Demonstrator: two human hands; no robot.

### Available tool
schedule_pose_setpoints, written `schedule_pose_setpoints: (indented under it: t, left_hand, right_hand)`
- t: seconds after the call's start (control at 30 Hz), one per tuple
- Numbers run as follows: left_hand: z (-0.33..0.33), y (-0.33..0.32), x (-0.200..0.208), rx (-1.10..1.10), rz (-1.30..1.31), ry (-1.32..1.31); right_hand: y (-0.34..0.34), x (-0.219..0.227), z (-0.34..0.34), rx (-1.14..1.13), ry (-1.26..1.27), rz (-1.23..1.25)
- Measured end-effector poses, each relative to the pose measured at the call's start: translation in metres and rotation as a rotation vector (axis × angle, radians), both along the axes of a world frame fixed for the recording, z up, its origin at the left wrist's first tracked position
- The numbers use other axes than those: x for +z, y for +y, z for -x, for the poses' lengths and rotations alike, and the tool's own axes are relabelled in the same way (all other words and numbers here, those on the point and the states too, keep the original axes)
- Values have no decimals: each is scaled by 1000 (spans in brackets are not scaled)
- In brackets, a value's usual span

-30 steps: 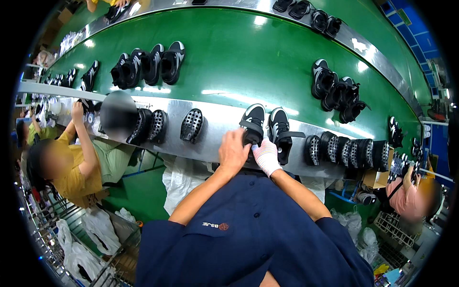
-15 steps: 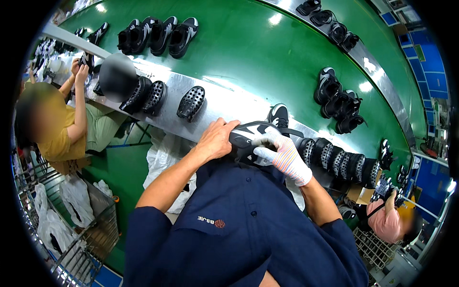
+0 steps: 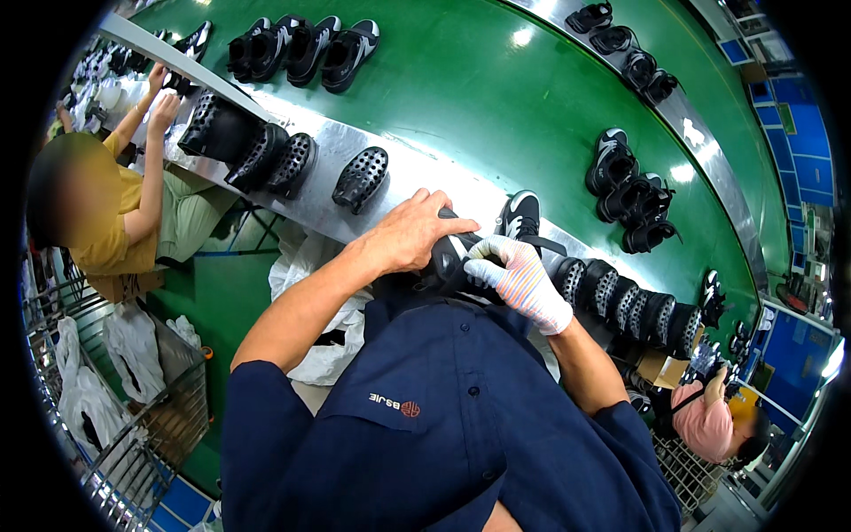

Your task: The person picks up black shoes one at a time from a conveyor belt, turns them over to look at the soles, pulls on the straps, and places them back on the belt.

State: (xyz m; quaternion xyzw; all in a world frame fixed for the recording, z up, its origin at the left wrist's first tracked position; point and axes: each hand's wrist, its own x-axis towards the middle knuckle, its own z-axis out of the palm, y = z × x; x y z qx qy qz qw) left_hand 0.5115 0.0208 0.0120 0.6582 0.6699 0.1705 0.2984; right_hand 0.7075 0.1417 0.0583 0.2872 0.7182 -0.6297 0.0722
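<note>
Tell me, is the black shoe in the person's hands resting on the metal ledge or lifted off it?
Lifted off: both hands, left hand and gloved right hand, hold the black shoe against the chest.

Glossy green belt (image 3: 496,97), knitted cloth glove (image 3: 519,282)

You are gripping a black shoe (image 3: 448,257) with white trim against your chest, just below the steel ledge (image 3: 310,191), lying tilted and mostly hidden under your fingers.

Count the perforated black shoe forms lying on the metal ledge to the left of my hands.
4: three bunched together at the far left, and one alone nearer the left hand. More may be hidden past the picture's rim.
</note>
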Motion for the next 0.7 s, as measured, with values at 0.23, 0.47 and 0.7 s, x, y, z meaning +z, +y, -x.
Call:
schedule_pose_setpoints:
  t: [0.23,0.47,0.7]
  left_hand:
    - [11,4,8,-96,11,36]
    - [12,3,0,-133,-64,28]
    - [10,1,3,-150,-24,-14]
  right_hand:
    - [-1,-1,13,25,-20,-41]
    - [-3,-5,21,55,-108,-45]
    - [-7,-10,32,132,-76,-113]
